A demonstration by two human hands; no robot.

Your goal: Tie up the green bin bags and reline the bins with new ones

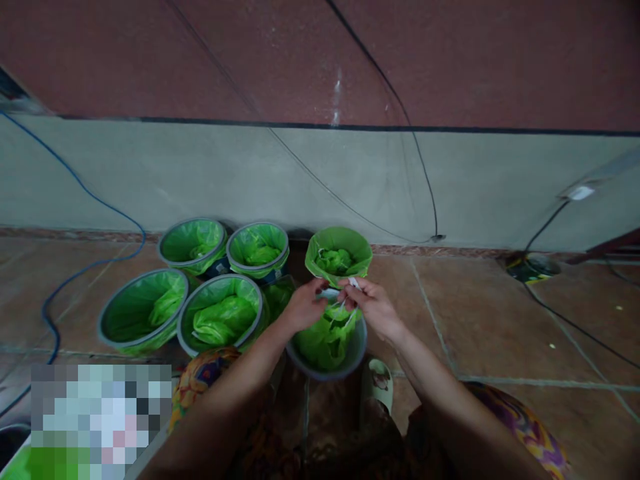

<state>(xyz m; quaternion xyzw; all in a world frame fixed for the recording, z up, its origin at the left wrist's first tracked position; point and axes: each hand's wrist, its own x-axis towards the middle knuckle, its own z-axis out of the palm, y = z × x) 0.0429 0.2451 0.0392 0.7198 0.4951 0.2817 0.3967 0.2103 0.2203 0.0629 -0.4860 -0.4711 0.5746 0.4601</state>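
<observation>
My right hand [376,308] pinches a white drawstring [353,283], and its loose ends hang below the fingers. Close by on the left, my left hand [306,305] has its fingers curled together; what lies between them is too small to make out. Below both hands stands a grey round bin [327,375] with a crumpled green plastic bag [324,343] in it. The strings hang over this bag. Just beyond my hands is another bin lined with a green bag [340,235], with bunched green plastic inside.
To the left stand several grey-rimmed bins [179,323] lined with green bags. A blue cable [80,267] winds along the floor at the left. Black cables [423,167] hang down the wall. A light slipper [379,380] is on a foot below my right arm.
</observation>
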